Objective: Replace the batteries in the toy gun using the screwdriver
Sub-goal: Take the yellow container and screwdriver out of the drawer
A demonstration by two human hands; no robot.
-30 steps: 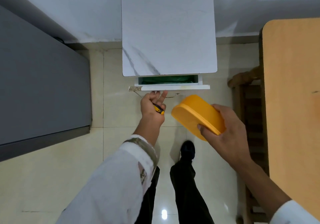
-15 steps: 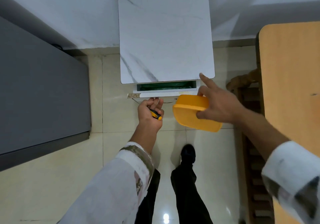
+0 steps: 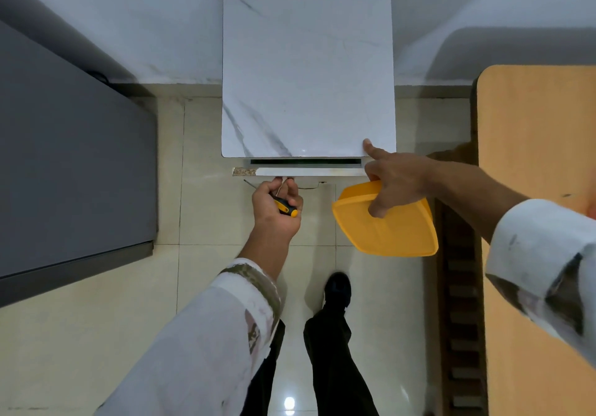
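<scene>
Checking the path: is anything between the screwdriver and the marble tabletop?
Nothing visible does: the left hand grips the screwdriver by the drawer front, just short of the marble tabletop.

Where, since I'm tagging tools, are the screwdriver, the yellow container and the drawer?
screwdriver (image 3: 285, 206): head view, yellow-black handle.
yellow container (image 3: 396, 235): head view, flat broad face.
drawer (image 3: 309, 171): head view, white front edge.
</scene>
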